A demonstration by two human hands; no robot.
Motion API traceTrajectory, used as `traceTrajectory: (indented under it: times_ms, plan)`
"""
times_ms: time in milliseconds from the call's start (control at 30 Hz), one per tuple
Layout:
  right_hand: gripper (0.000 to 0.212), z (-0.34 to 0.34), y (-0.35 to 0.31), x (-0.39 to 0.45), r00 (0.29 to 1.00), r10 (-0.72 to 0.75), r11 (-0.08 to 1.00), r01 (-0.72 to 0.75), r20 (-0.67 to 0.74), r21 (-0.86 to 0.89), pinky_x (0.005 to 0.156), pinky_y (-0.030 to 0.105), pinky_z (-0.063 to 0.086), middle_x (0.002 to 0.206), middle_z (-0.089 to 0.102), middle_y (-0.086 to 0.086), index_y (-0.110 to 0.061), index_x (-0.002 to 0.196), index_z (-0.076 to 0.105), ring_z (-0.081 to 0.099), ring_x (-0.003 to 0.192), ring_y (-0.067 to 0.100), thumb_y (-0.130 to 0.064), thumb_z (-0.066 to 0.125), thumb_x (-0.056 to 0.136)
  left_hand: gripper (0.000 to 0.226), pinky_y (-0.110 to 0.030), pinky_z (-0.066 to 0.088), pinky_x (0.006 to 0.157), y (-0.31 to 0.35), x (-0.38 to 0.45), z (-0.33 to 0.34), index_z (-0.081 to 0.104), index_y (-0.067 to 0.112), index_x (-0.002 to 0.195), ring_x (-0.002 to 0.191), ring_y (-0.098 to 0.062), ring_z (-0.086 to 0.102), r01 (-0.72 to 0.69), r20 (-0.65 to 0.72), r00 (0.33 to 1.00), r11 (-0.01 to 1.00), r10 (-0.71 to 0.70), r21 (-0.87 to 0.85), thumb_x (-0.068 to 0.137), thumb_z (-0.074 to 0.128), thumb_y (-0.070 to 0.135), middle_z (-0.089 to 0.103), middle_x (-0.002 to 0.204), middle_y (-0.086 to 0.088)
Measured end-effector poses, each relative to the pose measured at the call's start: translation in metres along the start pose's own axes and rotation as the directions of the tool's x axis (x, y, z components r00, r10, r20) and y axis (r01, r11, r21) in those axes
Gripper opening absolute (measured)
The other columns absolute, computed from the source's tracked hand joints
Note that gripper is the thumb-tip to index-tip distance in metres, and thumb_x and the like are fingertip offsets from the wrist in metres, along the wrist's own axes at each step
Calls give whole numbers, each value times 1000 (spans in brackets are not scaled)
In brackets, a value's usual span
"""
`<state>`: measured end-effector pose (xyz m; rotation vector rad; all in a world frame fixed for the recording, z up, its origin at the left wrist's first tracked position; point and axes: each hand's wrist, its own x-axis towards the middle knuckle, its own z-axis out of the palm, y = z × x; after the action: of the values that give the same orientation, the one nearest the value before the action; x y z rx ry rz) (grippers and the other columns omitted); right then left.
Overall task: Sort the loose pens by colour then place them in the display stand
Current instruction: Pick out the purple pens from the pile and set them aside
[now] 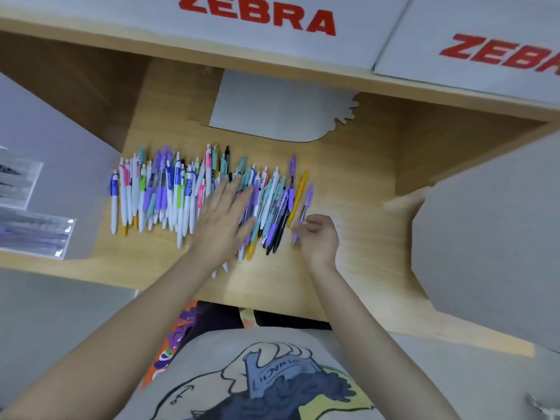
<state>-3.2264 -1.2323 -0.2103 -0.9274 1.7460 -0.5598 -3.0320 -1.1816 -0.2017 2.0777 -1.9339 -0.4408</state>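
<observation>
A wide spread of loose pens lies on the wooden desk: white, purple, teal, blue, pink, yellow and black ones mixed together. My left hand lies flat with straight fingers on the middle of the spread. At the pile's right edge my right hand pinches a purple pen near its lower end. A yellow pen lies just left of it. No display stand can be made out.
White boxes with red ZEBRA lettering sit on the shelf above. A white cut-out card lies at the back of the desk. Grey blurred panels stand at the left and right. Packaged pens rest at the left.
</observation>
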Motion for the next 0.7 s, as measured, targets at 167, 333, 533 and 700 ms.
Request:
traceTrajectory:
  times_ms: [167,333,533,700]
  plan:
    - [15,-24,-16,-28,963,-117,986,84,244,142,60,22,49,72,66,3,-11,95,67,57,53,12,-8,76,84,21,-27,52,90,48,-2,-24,72,23,115,106,-14,64,491,330,870,580,-366,-651,98,63,31,69,110,6]
    - [7,-12,-27,-30,884,-189,981,155,427,114,60,25,50,71,71,3,-15,87,74,60,58,13,-9,77,84,21,-31,58,87,54,-5,-18,71,7,111,105,-26,71,602,585,743,-56,-325,-796,98,61,20,75,107,-13]
    - [16,4,-23,19,981,-132,983,149,142,-112,60,32,51,67,66,1,-20,79,65,61,57,18,-30,76,86,16,-32,58,60,22,-19,-19,62,6,101,59,-21,65,587,569,693,-112,-442,-802,103,53,19,62,68,-5]
    - [27,25,-27,29,985,-141,952,163,101,-259,50,10,36,74,55,-10,-13,91,61,53,66,7,-35,76,85,15,-22,31,43,10,-29,-19,53,4,111,47,-11,40,591,592,684,-152,-425,-792,105,47,16,49,61,0]
